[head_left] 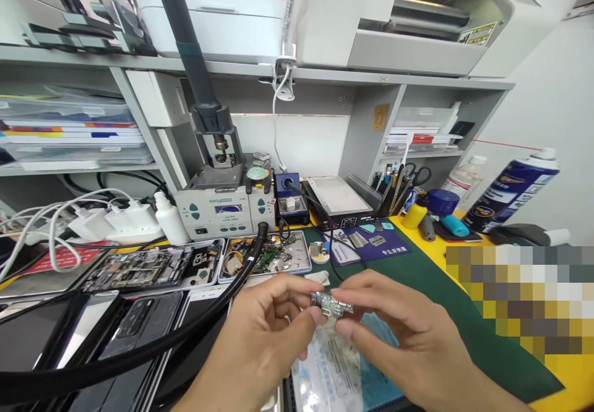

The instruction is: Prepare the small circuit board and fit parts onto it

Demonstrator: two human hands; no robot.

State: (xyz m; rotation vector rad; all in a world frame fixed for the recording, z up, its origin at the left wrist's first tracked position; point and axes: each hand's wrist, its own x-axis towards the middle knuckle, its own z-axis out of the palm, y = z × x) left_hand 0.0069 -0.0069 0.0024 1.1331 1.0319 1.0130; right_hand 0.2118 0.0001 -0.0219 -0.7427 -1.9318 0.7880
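left hand [269, 334]: fingertips nearly together, pinched one end of circuit board [330, 305] | board sat above plastic bag [325, 362] | right hand [408, 328]: narrowly parted, gripped other end | step seemingly two-handed steadying; next move called for light grip

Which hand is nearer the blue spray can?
Right. The right hand is at the right end of the circuit board, left of the spray can; the left hand is at its left end, farther from the can.
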